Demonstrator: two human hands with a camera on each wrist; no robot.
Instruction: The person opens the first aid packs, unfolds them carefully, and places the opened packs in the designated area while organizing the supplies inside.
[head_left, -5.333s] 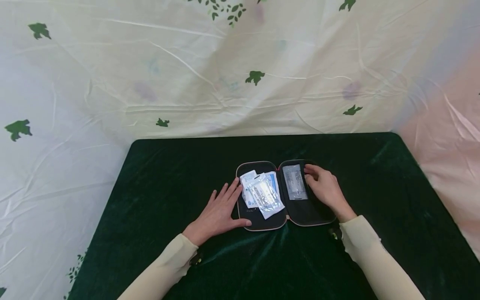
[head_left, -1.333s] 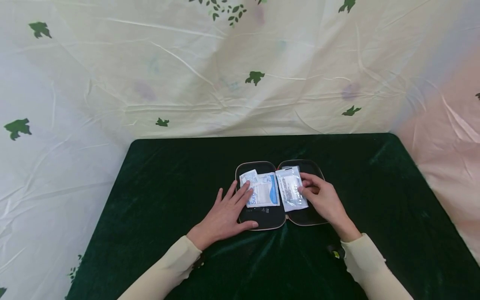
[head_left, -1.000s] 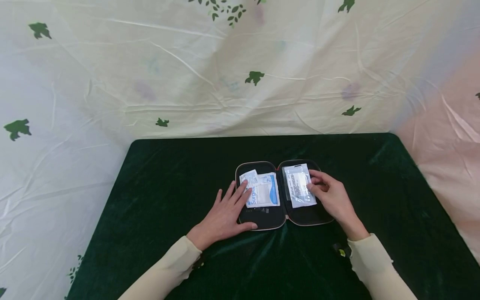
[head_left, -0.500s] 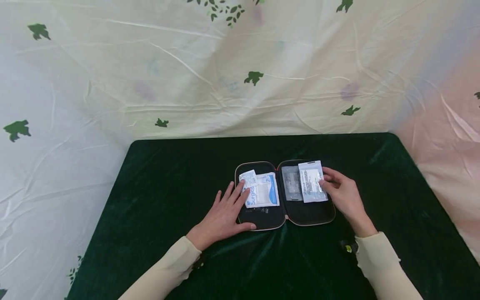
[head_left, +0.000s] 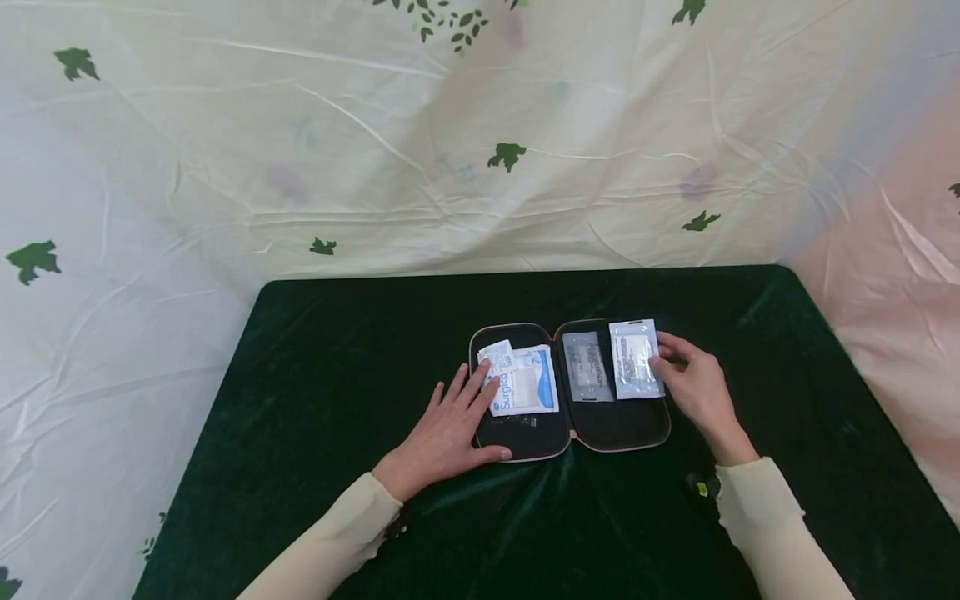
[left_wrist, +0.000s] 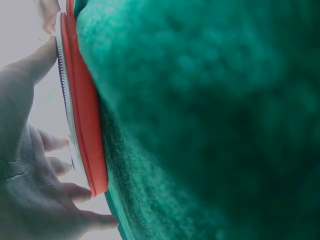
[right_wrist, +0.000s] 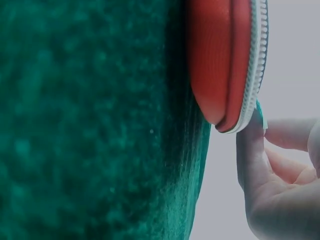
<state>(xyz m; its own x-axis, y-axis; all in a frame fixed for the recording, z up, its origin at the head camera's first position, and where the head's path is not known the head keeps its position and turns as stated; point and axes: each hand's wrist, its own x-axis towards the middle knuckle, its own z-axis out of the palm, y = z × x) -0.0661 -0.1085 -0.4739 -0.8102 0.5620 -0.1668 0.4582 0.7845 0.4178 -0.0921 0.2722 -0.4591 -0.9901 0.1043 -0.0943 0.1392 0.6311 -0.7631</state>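
Observation:
A zippered case point(head_left: 622, 427), black inside and red outside, lies unfolded on the table. My right hand point(head_left: 701, 392) pinches the right edge of a clear-and-white sachet point(head_left: 634, 360) over the case's right half. Beside it in that half lies another clear sachet point(head_left: 587, 367). My left hand point(head_left: 444, 429) is spread at the case's left edge, with fingertips over a white-and-blue packet point(head_left: 536, 380) and a small white packet point(head_left: 498, 357). In the left wrist view, the left fingers point(left_wrist: 75, 192) reach past the red shell point(left_wrist: 86, 110). The right wrist view shows the right thumb and finger together at a packet corner point(right_wrist: 261, 115).
Dark green velvet cloth point(head_left: 360, 350) covers the table around the case. A pale fabric backdrop point(head_left: 390, 167) with green leaf prints hangs behind the table and along its sides.
The right hand has taken the sachet from the left half and carried it rightward, uncovering the other clear sachet. The left hand has shifted slightly onto the packets.

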